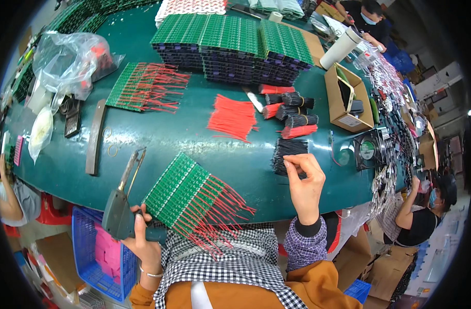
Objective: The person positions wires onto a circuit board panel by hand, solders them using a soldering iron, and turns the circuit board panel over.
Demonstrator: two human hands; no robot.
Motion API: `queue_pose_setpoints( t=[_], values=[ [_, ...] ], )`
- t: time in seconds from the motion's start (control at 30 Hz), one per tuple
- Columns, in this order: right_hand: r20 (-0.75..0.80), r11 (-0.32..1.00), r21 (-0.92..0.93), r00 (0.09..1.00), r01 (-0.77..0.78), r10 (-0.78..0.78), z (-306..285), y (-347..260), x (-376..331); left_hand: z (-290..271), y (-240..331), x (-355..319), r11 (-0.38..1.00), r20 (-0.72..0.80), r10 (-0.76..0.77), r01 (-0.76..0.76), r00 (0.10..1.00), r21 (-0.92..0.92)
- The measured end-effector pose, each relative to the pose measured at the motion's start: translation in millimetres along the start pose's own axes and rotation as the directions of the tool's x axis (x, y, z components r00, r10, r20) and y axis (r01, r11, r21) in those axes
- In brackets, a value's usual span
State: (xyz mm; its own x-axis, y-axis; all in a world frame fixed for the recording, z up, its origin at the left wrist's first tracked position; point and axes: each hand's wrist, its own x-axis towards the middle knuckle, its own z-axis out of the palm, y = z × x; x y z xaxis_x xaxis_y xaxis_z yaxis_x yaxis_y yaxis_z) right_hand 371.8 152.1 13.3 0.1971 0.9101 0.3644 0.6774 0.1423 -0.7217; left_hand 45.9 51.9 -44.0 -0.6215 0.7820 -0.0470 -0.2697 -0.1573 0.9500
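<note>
My left hand (141, 242) is closed around the handle of a dark soldering gun (116, 215), whose tip and thin feed tube point up and away. Right of it, a green circuit board panel (174, 189) lies tilted at the table's near edge. Rows of red wires (227, 198) stick out from the panel's right side, some hanging over the edge. My right hand (306, 188) is pinched, thumb against index finger, at the near edge of a pile of short black wires (289, 148). How many wires sit between the fingertips is too small to tell.
Beyond lie loose red wires (230, 117), bundled wires (292, 110), a wired panel (123, 90) and tall stacks of green panels (230, 38). A metal bar (95, 138) lies left; a cardboard box (343, 98) and small fan (368, 149) stand right. Other people work around the table.
</note>
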Motion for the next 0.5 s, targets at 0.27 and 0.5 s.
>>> queue_pose_setpoints(
  t=[0.27,0.5],
  values=[
    [0.131,0.949,-0.048,0.944,0.311,-0.303,50.1,-31.7,72.5,18.2,-9.5,-26.9,0.996,0.022,0.001,-0.003,1.0,0.089],
    [0.332,0.802,-0.366,0.871,0.472,-0.361,127.2,-20.1,113.6,-3.8,-26.2,-34.0,0.995,0.167,0.05,-0.064,0.985,0.077]
  ],
)
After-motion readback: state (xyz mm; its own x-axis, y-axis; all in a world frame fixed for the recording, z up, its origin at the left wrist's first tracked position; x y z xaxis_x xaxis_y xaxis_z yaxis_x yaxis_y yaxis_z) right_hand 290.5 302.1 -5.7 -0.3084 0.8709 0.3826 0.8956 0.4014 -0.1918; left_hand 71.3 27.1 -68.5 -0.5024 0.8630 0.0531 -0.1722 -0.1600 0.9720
